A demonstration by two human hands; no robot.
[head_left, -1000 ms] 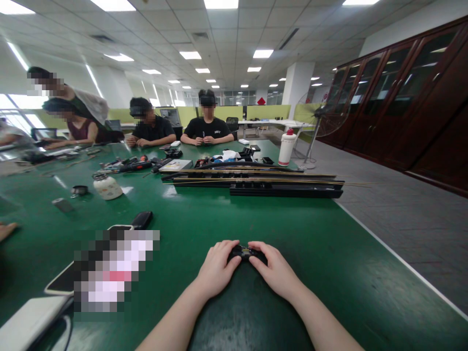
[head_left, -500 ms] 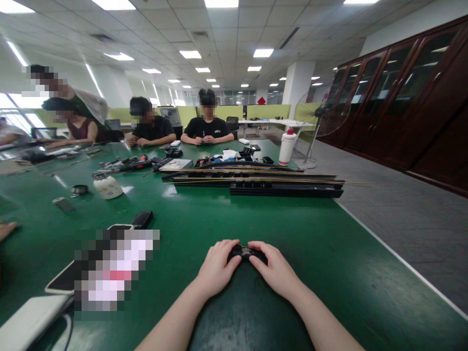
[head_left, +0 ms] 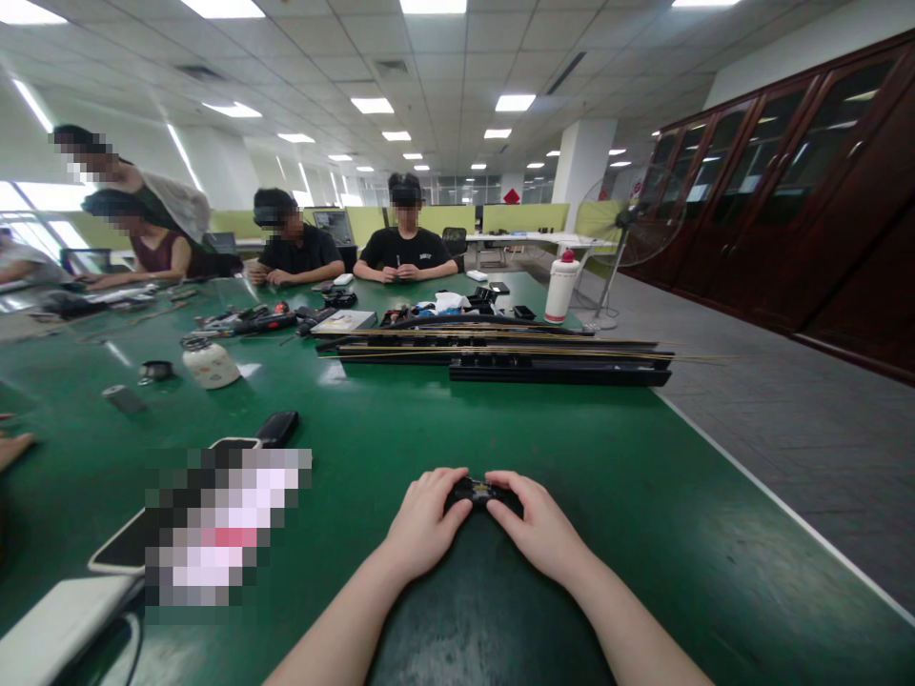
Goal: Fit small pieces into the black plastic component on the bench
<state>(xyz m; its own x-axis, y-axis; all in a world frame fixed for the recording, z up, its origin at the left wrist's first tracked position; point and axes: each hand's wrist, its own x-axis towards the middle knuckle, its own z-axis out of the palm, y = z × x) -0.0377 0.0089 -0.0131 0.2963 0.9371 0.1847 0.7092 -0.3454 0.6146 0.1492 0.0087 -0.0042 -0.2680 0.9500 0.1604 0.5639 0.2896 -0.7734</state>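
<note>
A small black object (head_left: 480, 493), too small to name, rests low over the green table (head_left: 386, 429) in front of me. My left hand (head_left: 431, 516) wraps round its left end, thumb near the middle. On its right end, my right hand (head_left: 533, 524) is curled the same way. Fingers and thumbs hide both ends of the object; only its middle shows between them.
Black rails (head_left: 561, 370) with thin rods lie across the table ahead. A white bottle (head_left: 561, 289) stands behind them. To the left are a white jar (head_left: 210, 363), a black item (head_left: 278, 429) and a white box (head_left: 64, 629). Several people sit beyond; another person's hand (head_left: 14, 448) shows far left.
At the far left, the other person's hand has shifted slightly and more fingers show. The standing person at the back left has moved a little. My hands have stayed in place.
</note>
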